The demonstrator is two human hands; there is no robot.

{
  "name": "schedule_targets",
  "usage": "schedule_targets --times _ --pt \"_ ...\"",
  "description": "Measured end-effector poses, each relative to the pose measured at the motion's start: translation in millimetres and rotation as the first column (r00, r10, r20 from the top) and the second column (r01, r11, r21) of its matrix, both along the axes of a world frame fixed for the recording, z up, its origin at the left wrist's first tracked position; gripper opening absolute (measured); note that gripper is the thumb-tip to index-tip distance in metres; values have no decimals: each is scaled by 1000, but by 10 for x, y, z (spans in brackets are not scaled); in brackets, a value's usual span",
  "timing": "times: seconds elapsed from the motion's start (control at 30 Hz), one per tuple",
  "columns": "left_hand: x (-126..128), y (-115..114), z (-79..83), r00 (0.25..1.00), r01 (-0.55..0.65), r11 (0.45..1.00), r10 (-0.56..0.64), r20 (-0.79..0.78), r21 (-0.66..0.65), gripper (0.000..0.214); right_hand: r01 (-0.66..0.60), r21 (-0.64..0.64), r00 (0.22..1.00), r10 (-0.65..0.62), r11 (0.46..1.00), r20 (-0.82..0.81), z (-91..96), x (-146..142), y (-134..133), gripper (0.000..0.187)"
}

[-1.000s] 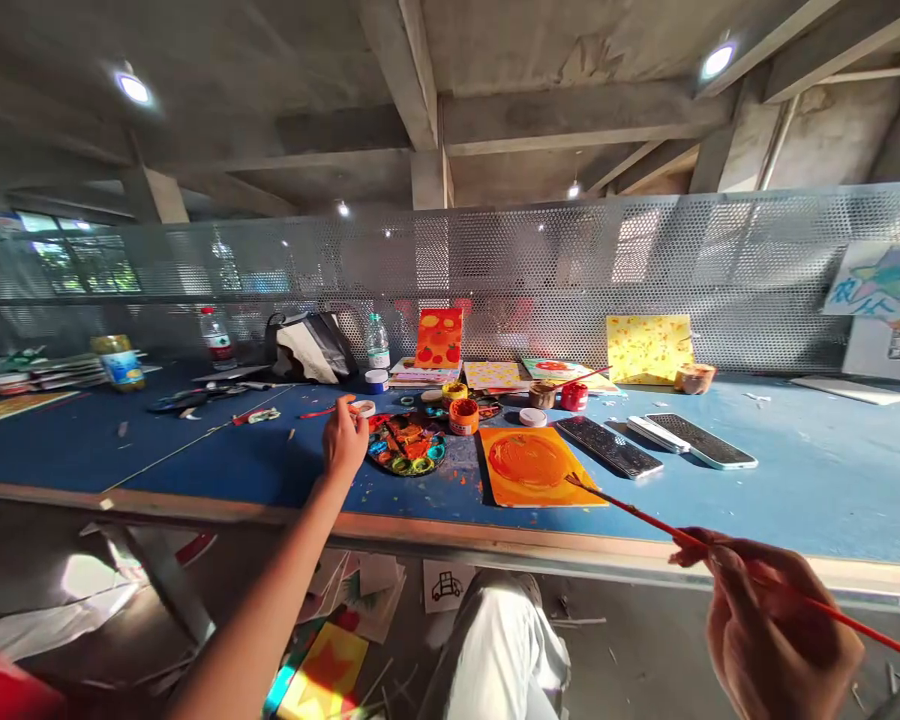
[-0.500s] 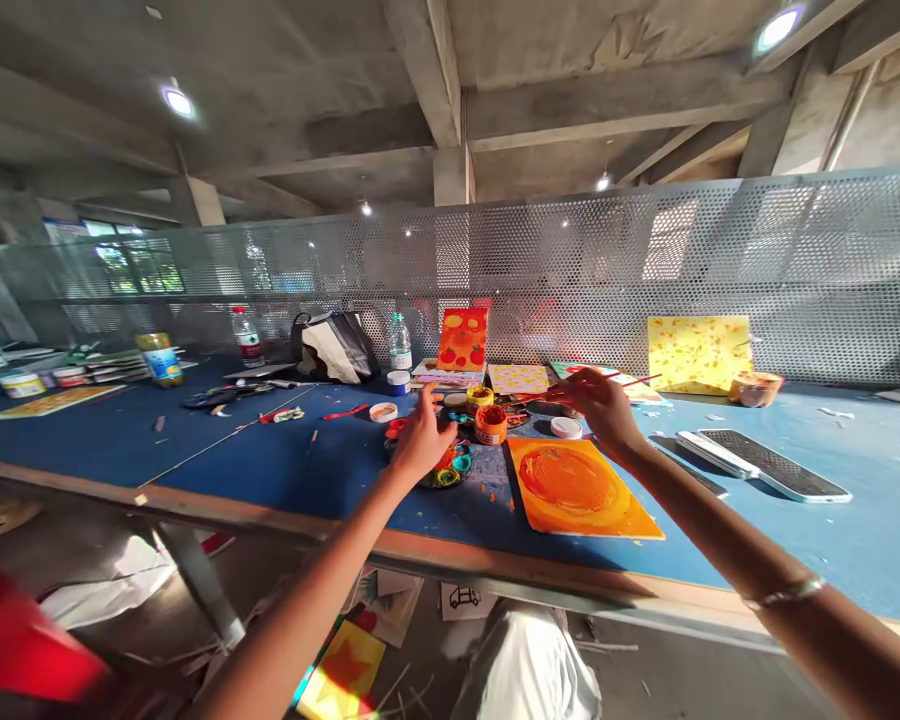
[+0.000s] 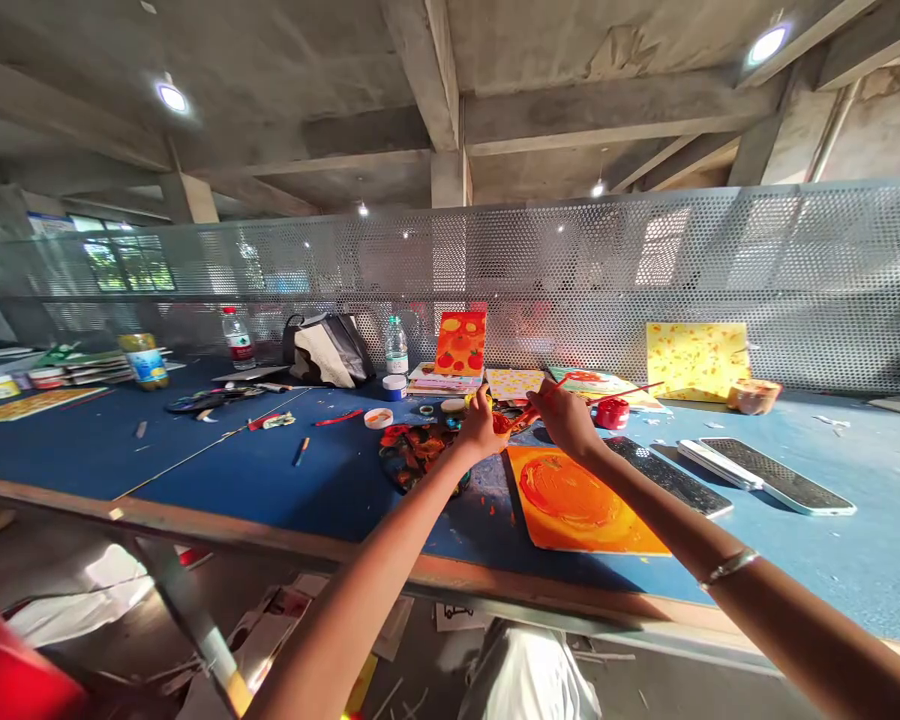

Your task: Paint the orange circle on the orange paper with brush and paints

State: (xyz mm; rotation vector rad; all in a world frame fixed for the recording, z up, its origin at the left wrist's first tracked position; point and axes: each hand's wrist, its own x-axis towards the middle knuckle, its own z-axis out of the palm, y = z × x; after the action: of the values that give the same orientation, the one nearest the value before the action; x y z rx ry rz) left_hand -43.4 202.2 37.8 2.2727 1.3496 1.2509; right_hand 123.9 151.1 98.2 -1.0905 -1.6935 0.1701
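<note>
Left hand and right hand meet at centre frame, just beyond the top edge of an orange painted board. The right hand holds a thin red-handled paintbrush in a narrow pinch. The left hand's fingers are also drawn close, around a red-orange smear between the hands, but what they hold, if anything, cannot be told. A round paint palette lies below the left hand, partly under the left forearm, its mounds wet-looking.

Possible faults: a loaded brush held over the board could drip or flick red paint onto its surface, especially if the pinch loosens. A low left forearm could drag through the palette's paint, and a low right forearm could smudge the board if it sinks onto it. A sideways sweep of the right arm could strike the red paint jar, or mark the black smartphone beside the board.

Farther right, a second smartphone lies on the pale blue table top. At upper centre, a tomato painting leans against the perforated metal screen; a yellow painted board stands at right.
</note>
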Motion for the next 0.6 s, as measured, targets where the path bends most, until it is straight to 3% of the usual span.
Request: schedule_targets --times 0.3,0.6 --pt "58 -11 -2 999 4 999 -3 -39 34 91 -14 -18 992 16 1000 121 81 43 20 27" --pt "85 -42 34 997 7 1000 -5 -83 24 98 -51 -9 990 52 999 130 120 112 -54 27"
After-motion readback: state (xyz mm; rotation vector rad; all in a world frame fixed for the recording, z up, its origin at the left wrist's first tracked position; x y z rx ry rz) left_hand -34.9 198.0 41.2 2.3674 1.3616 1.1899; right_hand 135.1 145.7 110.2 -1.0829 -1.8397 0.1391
